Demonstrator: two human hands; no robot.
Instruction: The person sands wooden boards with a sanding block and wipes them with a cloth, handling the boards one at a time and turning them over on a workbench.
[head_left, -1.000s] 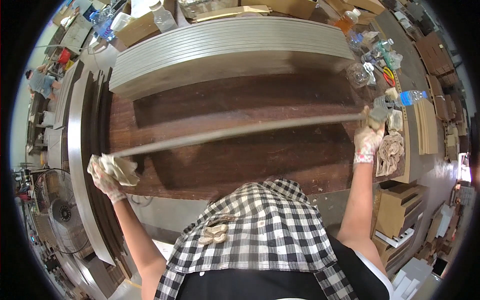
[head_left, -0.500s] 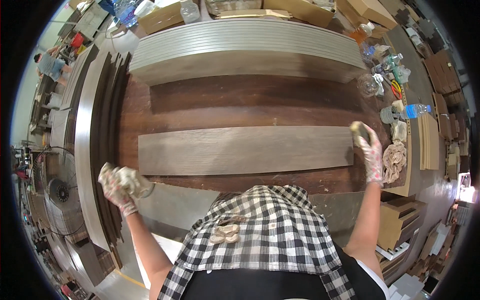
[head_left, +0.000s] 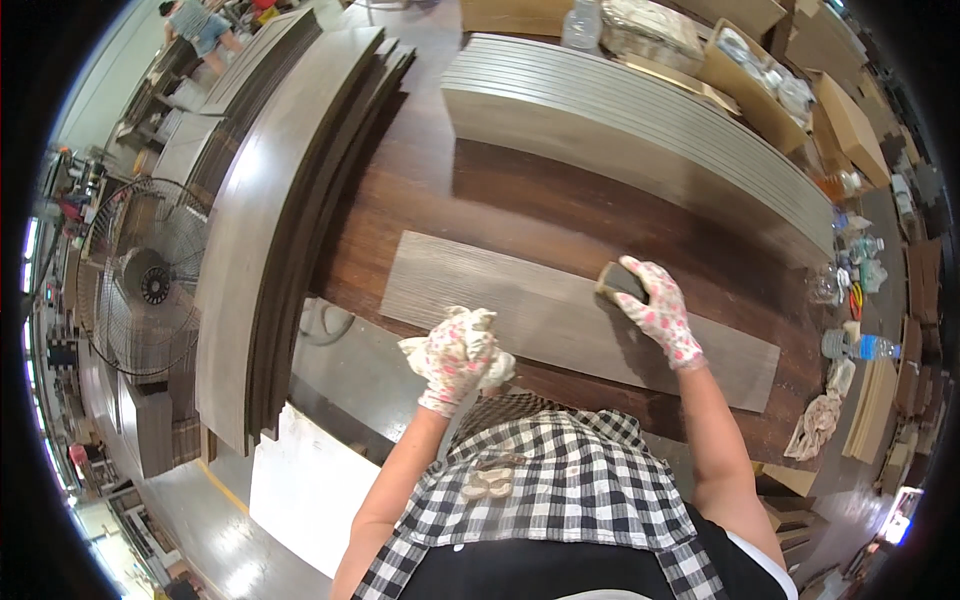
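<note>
A long grey-brown wooden board [head_left: 530,300] lies flat on the dark brown worktable [head_left: 540,195], slanting down toward the right. My right hand [head_left: 665,318], in a white glove with pink spots, grips a small dark block [head_left: 625,281] with a yellowish edge, possibly a sanding sponge. It is over the middle of the board; whether the block touches the surface I cannot tell. My left hand [head_left: 455,370], gloved alike, is closed on a crumpled whitish rag [head_left: 496,371] near the board's front edge, left of centre.
A long stack of grooved boards [head_left: 640,125] stands at the back. More boards [head_left: 265,230] lean at the left, beside a fan [head_left: 150,280]. Bottles [head_left: 875,347] and a crumpled cloth [head_left: 820,415] lie along the right edge. Far left, another person [head_left: 203,28] stands.
The view has turned left. My right hand has brought the block from the board's right end to over its middle. My left hand has carried the rag rightward, close to the board's front edge.
</note>
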